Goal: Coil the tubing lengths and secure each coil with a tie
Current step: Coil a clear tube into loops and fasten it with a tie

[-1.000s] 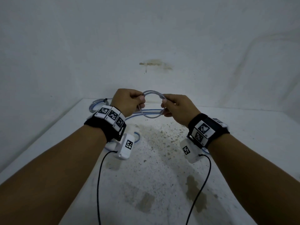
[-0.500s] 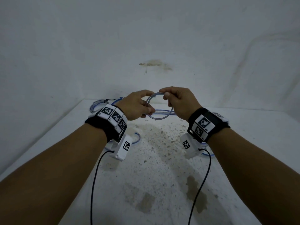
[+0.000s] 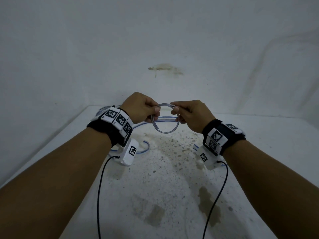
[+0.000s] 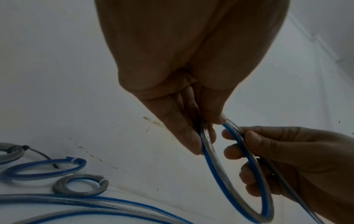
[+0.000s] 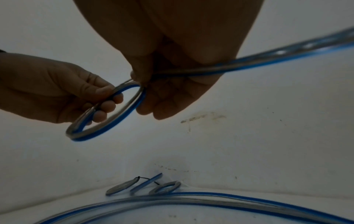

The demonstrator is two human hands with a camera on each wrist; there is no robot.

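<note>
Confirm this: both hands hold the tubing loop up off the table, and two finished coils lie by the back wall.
One detail is wrong: the right wrist view shows three finished coils by the back wall, not two. The rest holds: the left hand and right hand do hold the tubing loop up off the table.

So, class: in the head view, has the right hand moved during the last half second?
Yes. The right hand has dropped lower, farther below the wall stain, and still pinches the tubing loop.
</note>
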